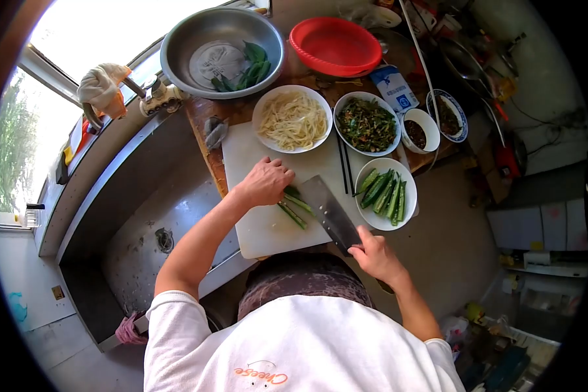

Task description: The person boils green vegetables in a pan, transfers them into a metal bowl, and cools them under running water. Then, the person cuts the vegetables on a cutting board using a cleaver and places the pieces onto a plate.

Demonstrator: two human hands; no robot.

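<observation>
My right hand is closed round the handle of a cleaver. Its broad dark blade, with small pale bits stuck on it, lies over the white cutting board. On the board, my left hand has its fingers curled down over the far end of some green cucumber strips. These strips are just left of the blade, and their far ends are partly hidden by my fingers. More cucumber strips lie in a white bowl to the right of the board.
Behind the board stand a bowl of pale shreds, a bowl of chopped greens and a small sauce bowl. Black chopsticks lie at the right. A metal basin and red basin are farther back; a sink is left.
</observation>
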